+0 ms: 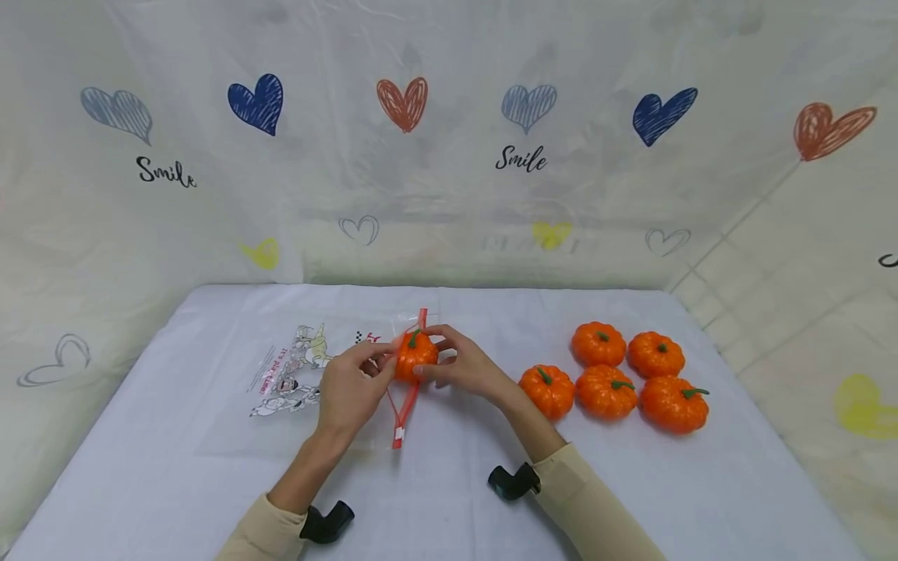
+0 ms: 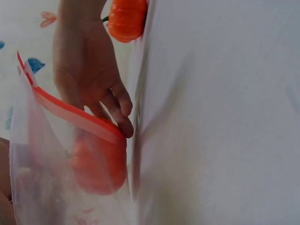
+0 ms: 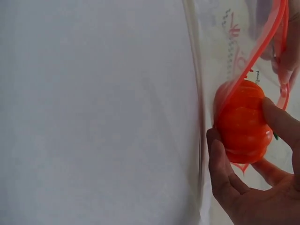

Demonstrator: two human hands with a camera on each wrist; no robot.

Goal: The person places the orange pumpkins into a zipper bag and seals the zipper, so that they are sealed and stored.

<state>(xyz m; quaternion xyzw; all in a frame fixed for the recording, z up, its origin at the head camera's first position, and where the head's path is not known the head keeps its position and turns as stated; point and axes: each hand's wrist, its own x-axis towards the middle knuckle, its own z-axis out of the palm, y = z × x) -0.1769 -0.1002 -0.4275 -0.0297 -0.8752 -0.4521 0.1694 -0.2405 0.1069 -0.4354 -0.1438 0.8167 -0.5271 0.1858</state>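
A small orange pumpkin (image 1: 415, 358) with a green stem sits at the mouth of a clear zip bag (image 1: 231, 421) lying flat, printed with cartoon figures and edged by a red zip strip. My right hand (image 1: 463, 362) grips the pumpkin between thumb and fingers, seen closely in the right wrist view, where the pumpkin (image 3: 243, 124) is partly behind the red strip. On the other side, my left hand (image 1: 354, 386) pinches the bag's upper edge. Through the film in the left wrist view shows the pumpkin (image 2: 101, 164); the left fingers are mostly hidden there.
Several more pumpkins (image 1: 606, 392) stand grouped on the right of the white-covered table (image 1: 449, 514), one close to my right forearm. Behind rises a pale curtain (image 1: 449, 179) with hearts and "Smile" lettering. Black wrist-camera mounts (image 1: 515, 481) hang from both sleeves.
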